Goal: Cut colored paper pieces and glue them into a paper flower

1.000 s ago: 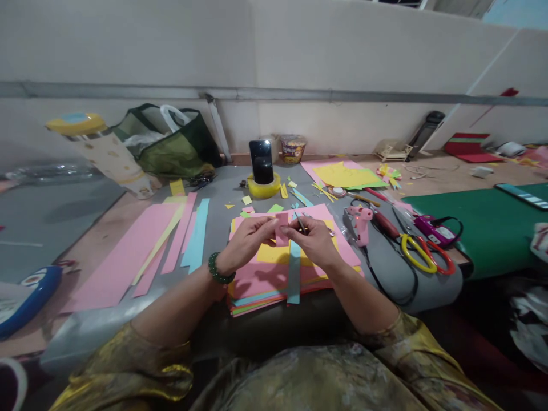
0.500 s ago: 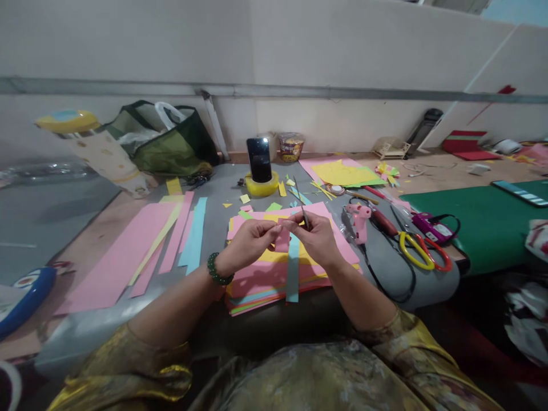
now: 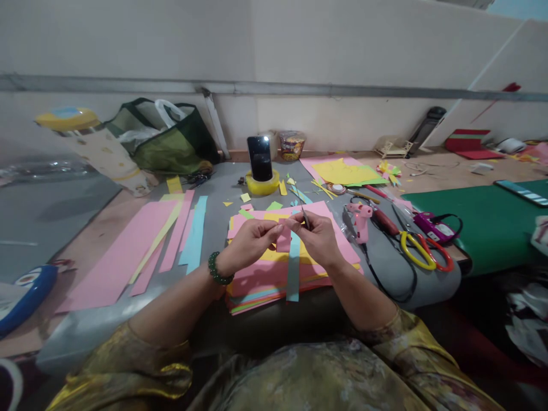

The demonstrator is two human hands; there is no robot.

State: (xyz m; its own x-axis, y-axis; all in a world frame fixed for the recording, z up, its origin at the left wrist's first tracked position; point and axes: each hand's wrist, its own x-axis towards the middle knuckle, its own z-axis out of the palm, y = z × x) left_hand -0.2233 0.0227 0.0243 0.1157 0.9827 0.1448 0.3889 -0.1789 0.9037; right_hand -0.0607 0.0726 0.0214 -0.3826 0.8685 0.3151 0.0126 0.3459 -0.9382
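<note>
Both hands meet over a stack of coloured paper. My left hand, with a green bead bracelet above it, pinches a small pink paper piece by its upper left side. At the same piece's upper right, my right hand has thumb and finger closed on it. A dark, thin pointed tool, perhaps scissors, also sits among the right fingers. Beneath the hands a light blue strip lies across the stack and hangs over its front edge.
Left of the stack lie pink sheets and blue strips. A phone stands in a yellow tape roll behind. To the right are a pink glue gun, scissors with yellow and red handles, and a purple device.
</note>
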